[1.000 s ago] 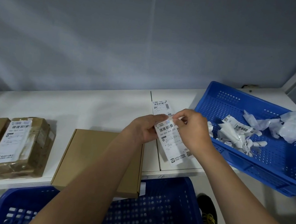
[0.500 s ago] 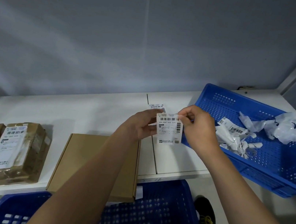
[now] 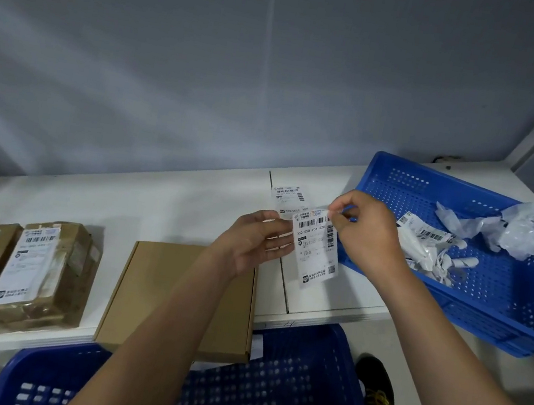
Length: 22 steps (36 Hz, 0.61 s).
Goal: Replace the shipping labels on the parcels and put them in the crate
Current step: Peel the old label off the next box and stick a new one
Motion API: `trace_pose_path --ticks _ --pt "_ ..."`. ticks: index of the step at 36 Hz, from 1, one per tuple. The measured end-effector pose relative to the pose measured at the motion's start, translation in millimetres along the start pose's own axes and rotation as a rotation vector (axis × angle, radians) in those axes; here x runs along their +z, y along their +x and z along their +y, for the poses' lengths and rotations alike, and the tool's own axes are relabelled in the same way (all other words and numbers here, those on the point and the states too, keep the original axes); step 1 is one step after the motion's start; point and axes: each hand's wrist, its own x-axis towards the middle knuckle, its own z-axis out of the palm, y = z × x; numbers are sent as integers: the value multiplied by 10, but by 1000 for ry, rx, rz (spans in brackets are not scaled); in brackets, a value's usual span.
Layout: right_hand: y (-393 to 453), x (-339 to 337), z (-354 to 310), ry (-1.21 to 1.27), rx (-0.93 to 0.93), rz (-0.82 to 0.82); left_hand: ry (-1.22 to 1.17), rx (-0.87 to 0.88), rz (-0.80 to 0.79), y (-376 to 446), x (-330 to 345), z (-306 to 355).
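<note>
A white shipping label [image 3: 316,248] with barcodes hangs above the white table [image 3: 155,199]. My left hand [image 3: 254,240] holds its left edge between thumb and fingers. My right hand [image 3: 366,236] pinches its top right corner. A plain flat cardboard parcel [image 3: 158,293] without a label lies on the table under my left forearm. Two taped brown parcels [image 3: 40,269] with white labels lie at the left. A blue crate [image 3: 266,386] stands below the table's front edge.
A second label sheet [image 3: 289,196] lies flat on the table behind my hands. A blue crate [image 3: 486,304] at the right holds crumpled label scraps and backing paper [image 3: 518,229]. A grey wall runs behind the table. A shoe [image 3: 379,392] shows on the floor.
The label has swung from foreshortened to hanging long between my hands. My right hand's pinch sits at the label's top right corner. The camera view shifted slightly.
</note>
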Motion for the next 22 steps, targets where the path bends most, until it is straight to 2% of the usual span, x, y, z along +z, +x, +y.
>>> trace_pose_path --ticks 11,16,22 --pt "-11 -54 -82 92 -70 28 -7 -82 154 174 16 55" --pt "-32 -123 -127 266 -114 186 32 -52 214 255 37 142" --pt "47 -197 -100 447 -76 484 25 -51 254 315 52 146"
